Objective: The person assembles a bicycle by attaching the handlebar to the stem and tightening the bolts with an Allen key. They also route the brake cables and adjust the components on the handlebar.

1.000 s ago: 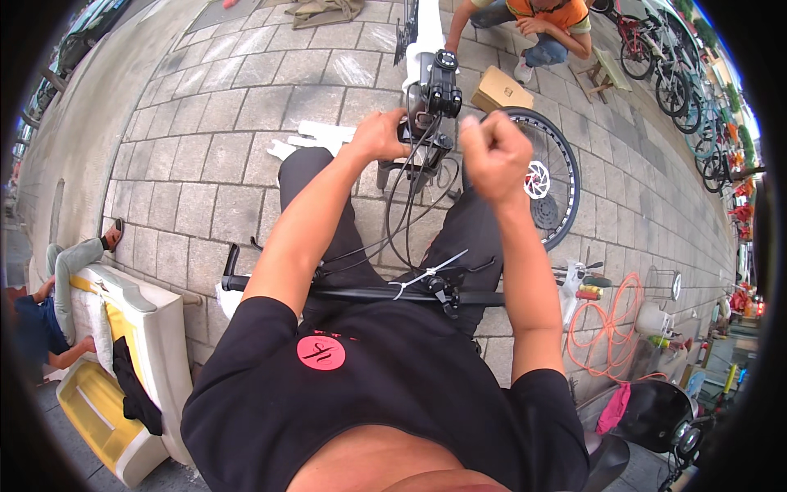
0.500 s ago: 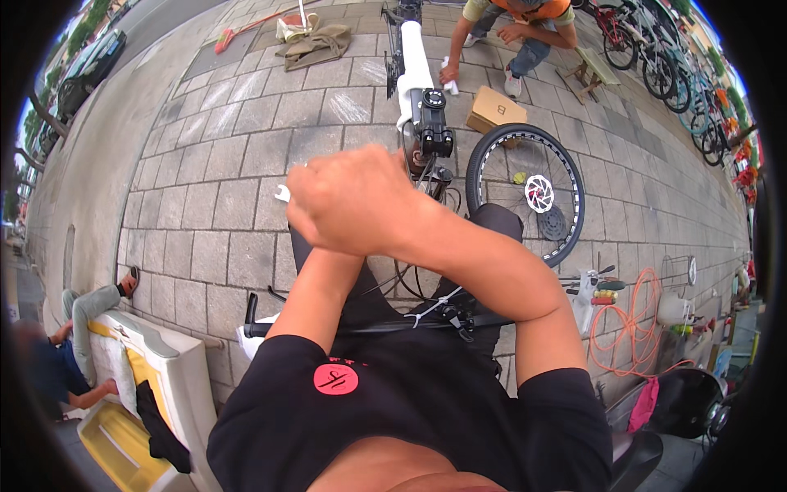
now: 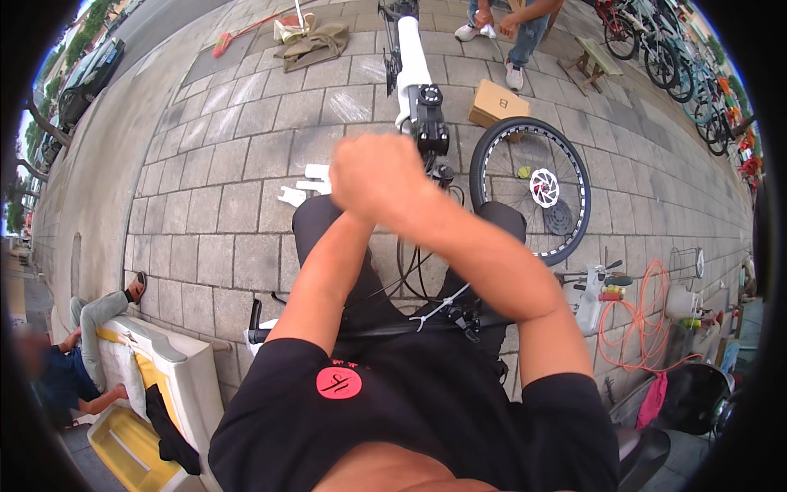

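My right hand (image 3: pixel 379 179) is a closed fist above my knees, and what it grips is hidden. My left hand (image 3: pixel 356 220) is mostly covered by the right one, its fingers out of sight. Just left of the fists the white forked ends of a bicycle fork (image 3: pixel 313 184) stick out; the rest of it is behind my hands. Beyond my hands stands a white bicycle frame (image 3: pixel 415 61) with a black stem (image 3: pixel 429 123) at its near end. Across my lap lies a black handlebar (image 3: pixel 373 331) with cables running forward from it.
A wheel with a brake disc (image 3: pixel 545 188) lies to the right, near a cardboard box (image 3: pixel 498 104). Farther off stand another person's legs (image 3: pixel 520 49) and a small stool (image 3: pixel 592 62). Tools, an orange hose (image 3: pixel 635 324) and a white-yellow seat (image 3: pixel 184 369) flank me.
My fists have shifted right and slightly down. More of the white fork ends shows left of them. The crouching person beyond has risen, lifting a hand off the ground.
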`<state>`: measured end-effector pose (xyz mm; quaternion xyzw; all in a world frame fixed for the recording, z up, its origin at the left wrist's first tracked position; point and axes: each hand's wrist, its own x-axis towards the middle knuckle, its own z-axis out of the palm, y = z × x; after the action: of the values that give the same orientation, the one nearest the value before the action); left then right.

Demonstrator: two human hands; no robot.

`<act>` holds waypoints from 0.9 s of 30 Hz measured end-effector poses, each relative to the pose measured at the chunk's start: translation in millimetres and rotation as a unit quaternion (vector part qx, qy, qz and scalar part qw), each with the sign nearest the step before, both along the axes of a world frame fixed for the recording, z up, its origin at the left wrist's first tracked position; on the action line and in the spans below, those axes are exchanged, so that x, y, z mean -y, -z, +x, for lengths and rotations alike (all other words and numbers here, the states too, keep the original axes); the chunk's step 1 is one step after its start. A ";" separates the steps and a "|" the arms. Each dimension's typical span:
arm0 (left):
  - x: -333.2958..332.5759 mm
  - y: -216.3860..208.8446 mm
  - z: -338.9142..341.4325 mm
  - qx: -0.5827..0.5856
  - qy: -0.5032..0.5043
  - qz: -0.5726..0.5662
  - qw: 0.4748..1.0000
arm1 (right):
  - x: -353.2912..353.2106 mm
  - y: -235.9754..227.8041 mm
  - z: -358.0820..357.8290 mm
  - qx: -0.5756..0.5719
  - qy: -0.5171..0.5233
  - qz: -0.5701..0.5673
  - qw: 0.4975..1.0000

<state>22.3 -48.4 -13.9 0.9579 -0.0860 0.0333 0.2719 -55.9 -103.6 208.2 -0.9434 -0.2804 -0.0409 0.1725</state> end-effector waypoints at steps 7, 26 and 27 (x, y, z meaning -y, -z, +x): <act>-5.7 0.7 -10.2 -0.001 -0.016 0.008 1.000 | -10.5 -20.1 -8.5 0.021 -0.055 -0.047 0.997; -5.4 -2.1 -4.4 -0.009 -0.007 0.013 1.000 | 7.3 7.8 29.0 0.004 -0.006 -0.057 0.998; -1.3 0.9 -5.7 -0.014 0.000 0.010 1.000 | 12.6 6.9 18.9 0.013 -0.018 -0.076 0.997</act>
<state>16.6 -47.1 -14.8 0.9608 -0.0827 0.0193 0.2639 -37.0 -116.1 201.2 -0.9479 -0.3020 -0.0287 0.0971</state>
